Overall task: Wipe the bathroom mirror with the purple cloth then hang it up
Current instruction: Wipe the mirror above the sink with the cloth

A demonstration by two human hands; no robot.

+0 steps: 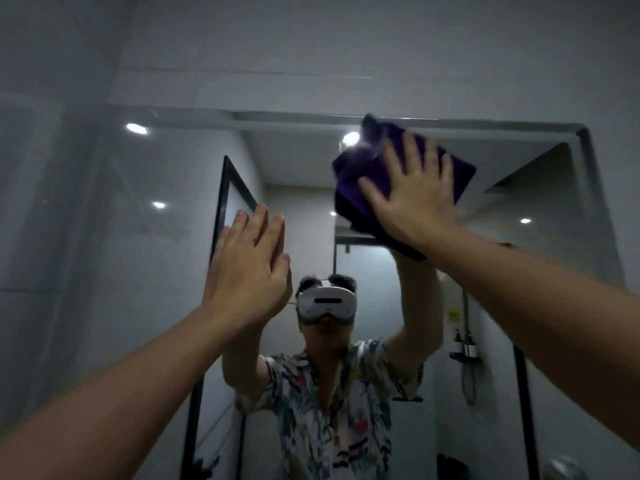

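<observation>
The bathroom mirror (166,306) fills most of the head view, its top edge running across the upper third. A folded purple cloth (353,188) lies flat against the glass near the top, right of centre. My right hand (412,199) presses on the cloth with fingers spread. My left hand (249,271) rests flat on the mirror lower and to the left, fingers together, holding nothing. The glass reflects a person in a white headset and patterned shirt with both arms raised.
Grey tiled wall (311,46) rises above the mirror and on the left. The reflection shows a black-framed door (221,209), ceiling spotlights and a shower fitting (465,351) at the right. A round metal object (564,467) sits at the bottom right corner.
</observation>
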